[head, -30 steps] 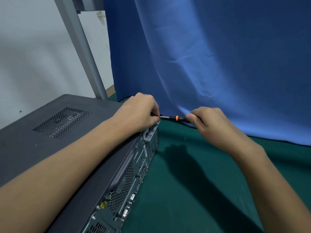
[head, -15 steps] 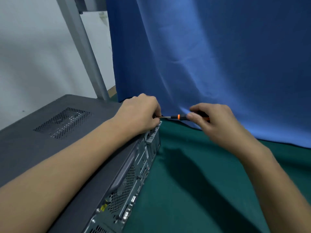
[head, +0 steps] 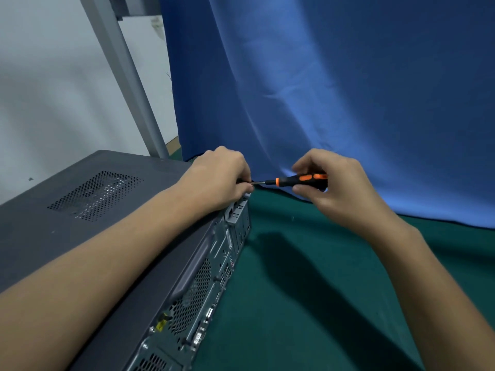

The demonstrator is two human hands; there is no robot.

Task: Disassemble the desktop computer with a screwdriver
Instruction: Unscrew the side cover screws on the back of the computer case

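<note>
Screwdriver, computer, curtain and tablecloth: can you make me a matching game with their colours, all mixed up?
Things:
1. screwdriver
2. desktop computer
3. curtain
4. tablecloth

Colours:
A. green
B. dark grey
C. black and orange
D. blue

Right pairs: 1-C, 2-B, 3-D, 4-A.

Matt grey metal computer case (head: 80,223), green cloth table cover (head: 308,303), blue cloth backdrop (head: 348,89)
</note>
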